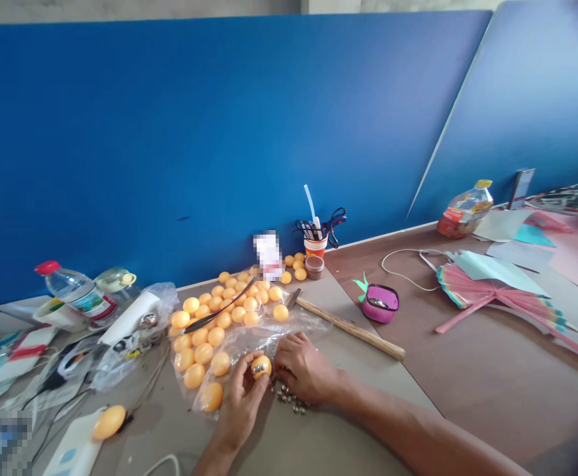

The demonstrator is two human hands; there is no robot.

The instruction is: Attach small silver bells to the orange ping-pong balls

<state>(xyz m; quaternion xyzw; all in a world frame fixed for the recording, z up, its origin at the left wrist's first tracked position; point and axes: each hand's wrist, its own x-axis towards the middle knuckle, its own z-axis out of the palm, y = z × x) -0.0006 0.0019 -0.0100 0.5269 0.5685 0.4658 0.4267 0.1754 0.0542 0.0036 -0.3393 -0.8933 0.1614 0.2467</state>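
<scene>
My left hand (240, 396) grips an orange ping-pong ball (262, 362) between thumb and fingers; shiny silver bits show on the ball's face. Close beside it, my right hand (303, 367) has its fingers curled down near the tabletop; whatever the fingertips hold is hidden. A small pile of shiny metal pieces (289, 396) lies under and in front of the right hand, too small to name exactly. Behind both hands a clear plastic bag (269, 330) spreads out, with many orange balls (215, 336) in and around it.
A hammer (353, 328) with a wooden handle lies beyond my right hand. Further right are a purple pouch (381, 304) and a pink paper fan (492, 297). A pen cup (315, 244) stands by the blue partition (219, 132). Bottles (78, 294) and cables crowd the left.
</scene>
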